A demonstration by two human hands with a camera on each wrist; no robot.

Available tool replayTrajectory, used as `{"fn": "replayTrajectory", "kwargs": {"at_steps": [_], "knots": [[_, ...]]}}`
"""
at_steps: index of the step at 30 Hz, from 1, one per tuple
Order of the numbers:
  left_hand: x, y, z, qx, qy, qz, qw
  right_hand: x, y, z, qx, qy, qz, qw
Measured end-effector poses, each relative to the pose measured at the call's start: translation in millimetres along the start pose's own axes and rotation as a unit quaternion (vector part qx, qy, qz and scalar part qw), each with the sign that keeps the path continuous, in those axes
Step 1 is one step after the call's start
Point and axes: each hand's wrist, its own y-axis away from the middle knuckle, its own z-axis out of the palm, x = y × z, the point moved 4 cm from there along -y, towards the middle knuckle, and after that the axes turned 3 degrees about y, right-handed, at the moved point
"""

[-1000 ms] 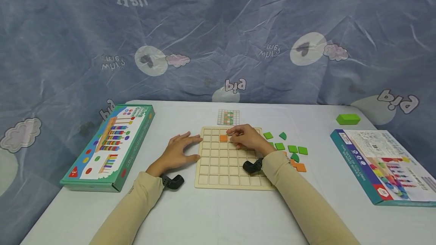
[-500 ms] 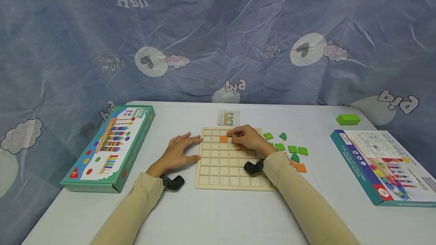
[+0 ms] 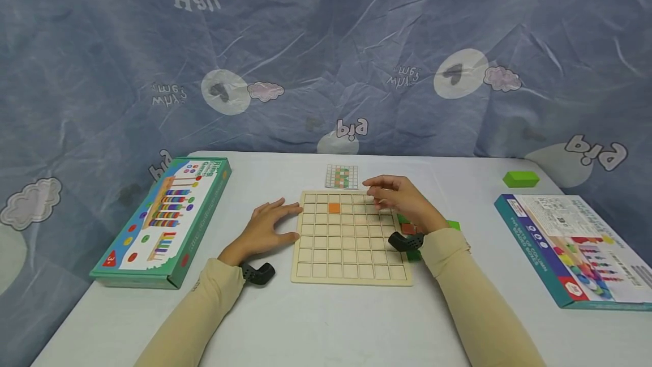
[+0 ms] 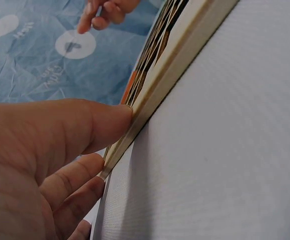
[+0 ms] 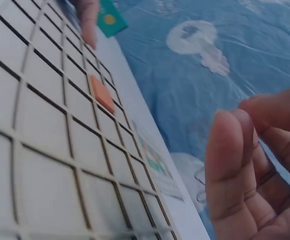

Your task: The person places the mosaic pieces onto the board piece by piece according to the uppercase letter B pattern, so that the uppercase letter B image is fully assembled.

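Note:
A pale wooden grid board (image 3: 351,283) lies mid-table with one orange square tile (image 3: 334,208) in a cell of its second row from the far side. My left hand (image 3: 265,230) rests against the board's left edge, thumb and fingers extended; the left wrist view shows the thumb (image 4: 110,122) touching the rim. Above the board's far right corner hovers my right hand (image 3: 402,197), fingers loosely bent. Nothing shows between its fingertips in the right wrist view. Green and orange pieces (image 3: 409,228) lie right of the board, mostly hidden by this hand and wrist.
A small pattern card (image 3: 342,176) lies beyond the board. One green game box (image 3: 163,214) stands at left, another box (image 3: 575,248) at right. Behind the right box sits a green block (image 3: 520,179). A patterned blue cloth (image 3: 326,61) hangs behind the table.
My right hand has moved right and slightly away from beside the orange tile, covering more loose pieces. The tile stays in its cell. My left hand stays put.

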Motion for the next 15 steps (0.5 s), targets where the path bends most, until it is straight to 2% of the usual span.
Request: {"fn": "replayTrajectory", "kwargs": {"at_steps": [7, 15], "knots": [[-2.4, -0.7, 0.3, 0.002, -0.012, -0.001, 0.9999, 5.3, 13.9, -38.4, 0.057, -0.042, -0.012, 0.9974], [-1.3, -1.2, 1.6, 0.002, -0.005, 0.000, 1.0000, 24.6, 27.2, -71.5, 0.102, -0.008, 0.014, 0.9946]]}}
